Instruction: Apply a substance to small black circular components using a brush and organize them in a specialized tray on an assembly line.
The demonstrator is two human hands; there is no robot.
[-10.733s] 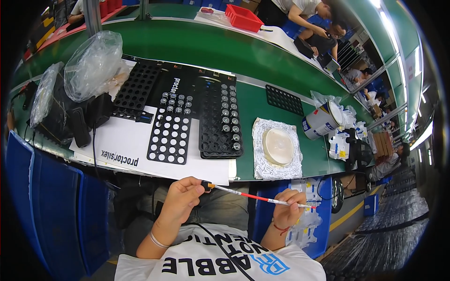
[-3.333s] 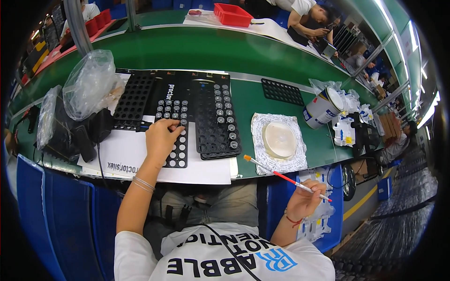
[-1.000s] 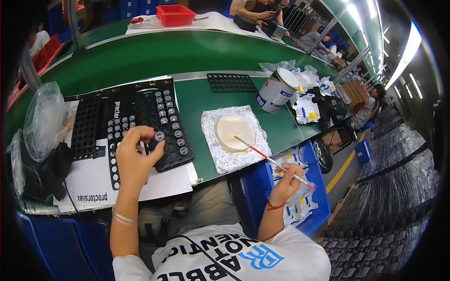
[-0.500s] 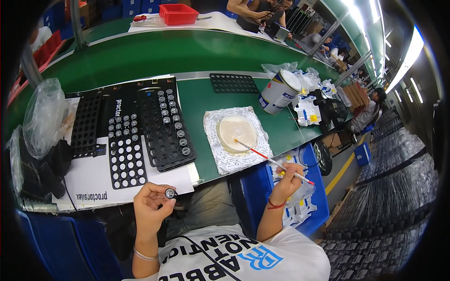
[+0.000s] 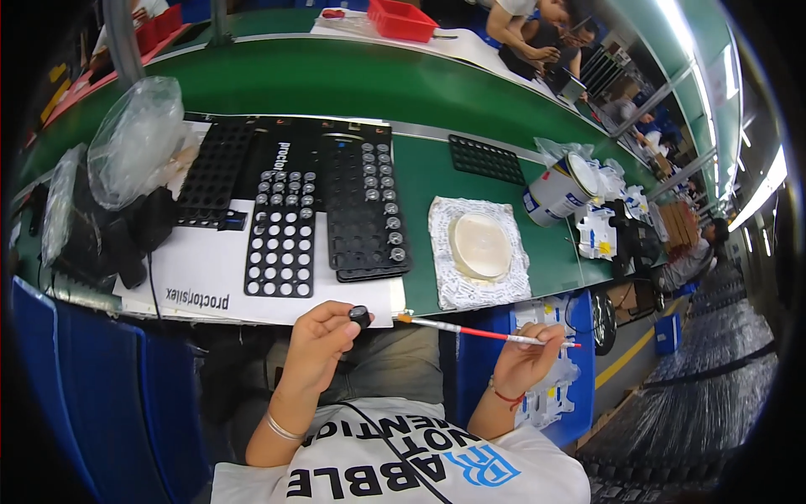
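My left hand pinches a small round black part above my lap, just below the table's front edge. My right hand holds a thin red-and-white brush level, its bristle tip pointing left and stopping a little right of the part. On the table ahead lies a black tray with round holes, several holes filled at the top. Beside it a second black tray carries a column of the same round parts. A shallow round dish rests on crinkled foil to the right.
White paper lies under the trays on the green table. Clear plastic bags and dark items sit at the left. A paint can and small bottles stand at the right. Other people work at the far bench.
My left hand took a round part from the trays and brought it down to my lap. The right hand swung the brush away from the dish toward the part.
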